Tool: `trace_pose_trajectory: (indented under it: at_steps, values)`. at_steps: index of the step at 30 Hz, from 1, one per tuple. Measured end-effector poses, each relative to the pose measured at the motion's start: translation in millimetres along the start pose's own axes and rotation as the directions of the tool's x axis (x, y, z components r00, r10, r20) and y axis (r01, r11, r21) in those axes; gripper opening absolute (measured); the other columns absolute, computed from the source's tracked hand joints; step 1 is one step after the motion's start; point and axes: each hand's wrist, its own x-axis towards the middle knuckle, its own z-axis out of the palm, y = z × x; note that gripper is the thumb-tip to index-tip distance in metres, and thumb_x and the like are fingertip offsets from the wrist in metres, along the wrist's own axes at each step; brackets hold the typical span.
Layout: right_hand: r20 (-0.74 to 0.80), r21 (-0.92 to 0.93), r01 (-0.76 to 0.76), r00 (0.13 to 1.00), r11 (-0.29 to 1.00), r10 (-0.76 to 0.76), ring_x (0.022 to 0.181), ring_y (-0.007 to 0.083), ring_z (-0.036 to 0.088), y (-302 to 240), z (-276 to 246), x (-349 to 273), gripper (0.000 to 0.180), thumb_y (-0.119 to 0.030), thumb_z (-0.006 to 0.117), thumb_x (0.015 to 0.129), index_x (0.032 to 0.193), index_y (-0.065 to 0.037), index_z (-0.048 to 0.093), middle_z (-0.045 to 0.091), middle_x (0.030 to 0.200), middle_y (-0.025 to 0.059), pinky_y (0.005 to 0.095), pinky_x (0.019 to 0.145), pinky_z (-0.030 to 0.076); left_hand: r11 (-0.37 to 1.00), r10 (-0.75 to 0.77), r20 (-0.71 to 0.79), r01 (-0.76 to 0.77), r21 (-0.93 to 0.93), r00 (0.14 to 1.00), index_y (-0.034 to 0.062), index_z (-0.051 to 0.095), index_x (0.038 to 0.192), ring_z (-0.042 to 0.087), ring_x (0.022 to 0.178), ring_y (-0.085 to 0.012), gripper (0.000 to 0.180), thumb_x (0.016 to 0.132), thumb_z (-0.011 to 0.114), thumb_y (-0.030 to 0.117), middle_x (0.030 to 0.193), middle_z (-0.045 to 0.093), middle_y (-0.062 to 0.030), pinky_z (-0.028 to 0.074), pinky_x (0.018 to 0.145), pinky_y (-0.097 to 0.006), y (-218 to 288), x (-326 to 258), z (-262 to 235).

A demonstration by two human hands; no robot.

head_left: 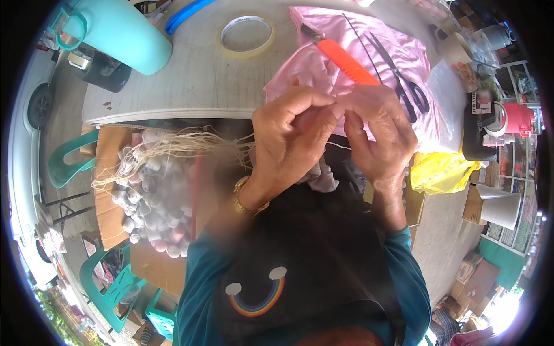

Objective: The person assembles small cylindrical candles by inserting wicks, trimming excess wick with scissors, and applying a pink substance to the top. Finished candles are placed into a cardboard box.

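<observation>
- Head view, centre: left hand [294, 130] has its fingertips drawn together, meeting those of the right hand [375, 130], also pinched; what they grip is too small to tell.
- Thin white strand [339, 145] shows just below and between both hands, against something dark.
- One o'clock: orange-handled cutter [348, 61] and black scissors [394, 67] lie on pink cloth [306, 64] on the bench [190, 69].
- Toward twelve: tape roll [247, 53].
- Nine: pale cords [167, 149] above bagged white bundles [156, 213].
</observation>
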Motion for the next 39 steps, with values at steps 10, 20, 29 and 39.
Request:
trace_pose_trajectory:
  at_steps: [10,20,29,39]
  values:
    - [0.126,-0.097,0.043,0.992,0.994,-0.030,0.080,0.0289,0.060,5,-7,6,0.022,0.007,0.065,0.075,0.093,-0.003,0.060,0.062,0.088,0.0099,0.0370,0.072,0.046,0.902,0.346,-0.040,-0.320,0.291,0.937,0.0055,0.067,0.090,0.059,0.068,-0.0263,0.018,0.073,0.071,0.002,0.079,0.066,-0.0073,0.043,0.097,-0.046,-11,3,4]
    - [-0.054,-0.046,0.040,0.998,0.998,-0.042,0.076,0.0234,0.063,11,9,1,0.025,0.004,0.071,0.070,0.090,-0.007,0.062,0.064,0.082,0.0061,0.0327,0.070,0.044,0.981,0.164,-0.136,-0.147,0.125,0.977,0.0011,0.068,0.086,0.059,0.065,-0.0140,0.014,0.073,0.069,0.002,0.073,0.063,-0.0033,0.048,0.068,-0.026,-6,7,7]
    - [-0.123,-0.054,0.006,0.992,0.999,-0.012,0.076,0.0224,0.066,-1,16,-3,0.021,0.006,0.071,0.074,0.090,-0.004,0.063,0.067,0.085,0.0060,0.0299,0.067,0.051,0.769,-0.336,0.077,0.320,-0.554,0.939,-0.0029,0.069,0.090,0.057,0.073,-0.0053,0.010,0.084,0.068,0.005,0.081,0.066,-0.0026,0.046,0.067,-0.021,2,5,-2]
    - [-0.098,-0.083,-0.106,0.990,0.991,0.098,0.075,0.0230,0.065,-5,12,-2,0.021,0.003,0.067,0.071,0.088,-0.005,0.059,0.065,0.084,0.0067,0.0318,0.067,0.050,0.942,-0.150,0.074,0.165,-0.294,0.986,-0.0014,0.070,0.095,0.062,0.078,-0.0105,0.012,0.083,0.067,0.001,0.084,0.069,-0.0051,0.050,0.076,-0.025,4,5,-4]
